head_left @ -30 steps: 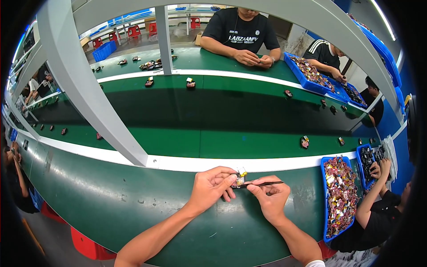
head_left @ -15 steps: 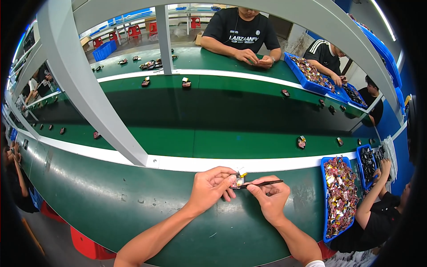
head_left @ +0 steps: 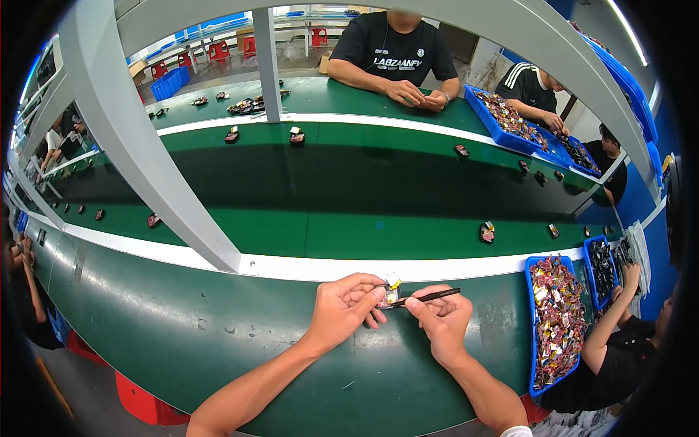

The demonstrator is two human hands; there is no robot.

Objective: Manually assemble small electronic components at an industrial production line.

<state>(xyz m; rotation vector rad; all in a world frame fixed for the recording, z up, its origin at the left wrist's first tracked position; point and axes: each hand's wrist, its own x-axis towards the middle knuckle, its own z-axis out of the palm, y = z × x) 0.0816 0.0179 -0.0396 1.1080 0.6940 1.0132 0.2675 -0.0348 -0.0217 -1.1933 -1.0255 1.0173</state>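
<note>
Over the green worktop, my left hand [head_left: 342, 306] pinches a small electronic unit [head_left: 392, 296] in a dark casing. A silver and yellow piece [head_left: 394, 280], like a small battery, sticks up from its far edge. From the right, my right hand [head_left: 445, 320] grips slim black tweezers [head_left: 439, 293] between thumb and fingers. Their tip reaches the unit, beside my left fingertips. My fingers hide part of the unit, so what the tip touches is unclear.
A green conveyor belt [head_left: 342, 229] carries several similar units behind a white rail [head_left: 313, 267]. At right stand a blue tray [head_left: 534, 328] full of small circuit parts and another tray of black pieces [head_left: 601, 266]. A grey post [head_left: 156, 153] rises at left. Co-workers sit around.
The tweezers have tilted slightly at my right hand, and the silver and yellow piece stands a bit more upright. Units on the belt have shifted left.
</note>
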